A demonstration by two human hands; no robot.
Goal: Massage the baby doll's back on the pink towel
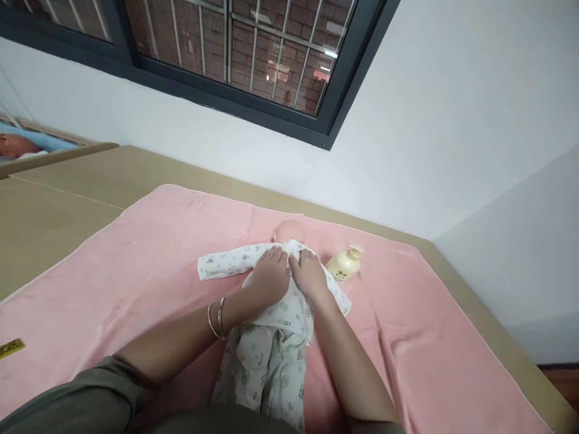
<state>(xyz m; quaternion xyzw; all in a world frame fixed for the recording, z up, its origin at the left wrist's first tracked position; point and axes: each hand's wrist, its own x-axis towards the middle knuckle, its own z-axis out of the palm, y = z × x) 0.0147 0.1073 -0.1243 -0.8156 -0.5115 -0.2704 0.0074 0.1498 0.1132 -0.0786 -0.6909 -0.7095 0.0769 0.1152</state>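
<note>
What looks like a baby doll (290,231) lies on its back, its bald head pointing toward the wall. It wears a white patterned baby top (284,313) and matching baby pants (271,361). One sleeve stretches out to the left, the other slants down to the right. My left hand (271,276) is closed at the front of the top just below the neck, its thumb hidden. Beside it, my right hand (309,274) grips the cloth at the same height, thumb toward the middle. The fabric between my fingers is mostly covered.
A cream pump bottle (344,264) leans by the right sleeve. Under everything spreads a pink blanket (149,253) on a tan table (58,199). A yellow label (11,348) lies at far left. Behind rise a white wall and a barred window (235,48). Another doll-like head (18,146) shows at upper left.
</note>
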